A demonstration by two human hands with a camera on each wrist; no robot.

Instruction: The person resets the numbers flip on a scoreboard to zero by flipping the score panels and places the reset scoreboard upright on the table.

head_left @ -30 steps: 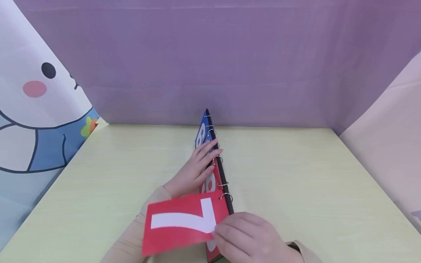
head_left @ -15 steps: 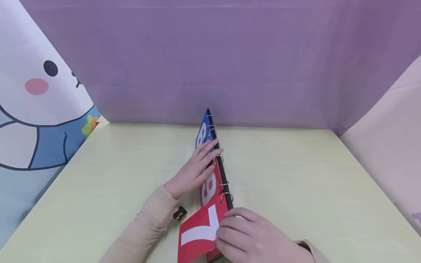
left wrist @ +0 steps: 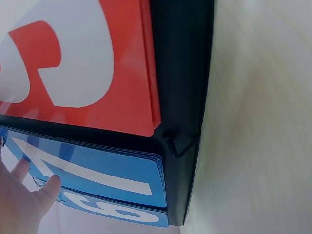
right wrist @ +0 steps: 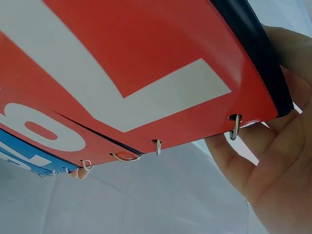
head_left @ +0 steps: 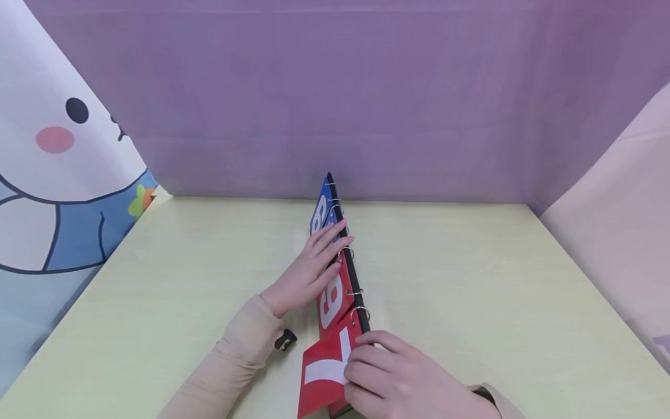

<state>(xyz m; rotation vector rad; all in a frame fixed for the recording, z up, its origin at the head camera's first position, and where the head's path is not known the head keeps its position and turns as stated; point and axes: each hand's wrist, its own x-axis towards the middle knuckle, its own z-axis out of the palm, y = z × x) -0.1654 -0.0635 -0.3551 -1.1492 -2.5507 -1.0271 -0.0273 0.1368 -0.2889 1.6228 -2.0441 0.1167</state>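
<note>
A flip scoreboard [head_left: 355, 279] stands on edge, its black top bar running away from me, with ringed number cards on its left face. Over the middle of the bar lies my left hand [head_left: 303, 280], fingers straight and spread; in the left wrist view its fingertips are at a blue card [left wrist: 97, 168]. At the near end my right hand [head_left: 400, 372] grips the board with bent fingers, the index finger along the bar. A red 7 card [head_left: 314, 354] hangs tilted out from the face beside it. Beyond it is a red card with a rounded digit [head_left: 331, 299].
The pale yellow table [head_left: 460, 279] spreads to both sides. A purple cloth [head_left: 335, 99] closes off the back, and a printed cartoon sheet [head_left: 31, 174] hangs at the left. Beneath the left sleeve shows a small black item [head_left: 285, 339].
The red 7 card has swung down from its raised position toward the board's face. My right hand has shifted slightly toward the bar; my left hand stays in place.
</note>
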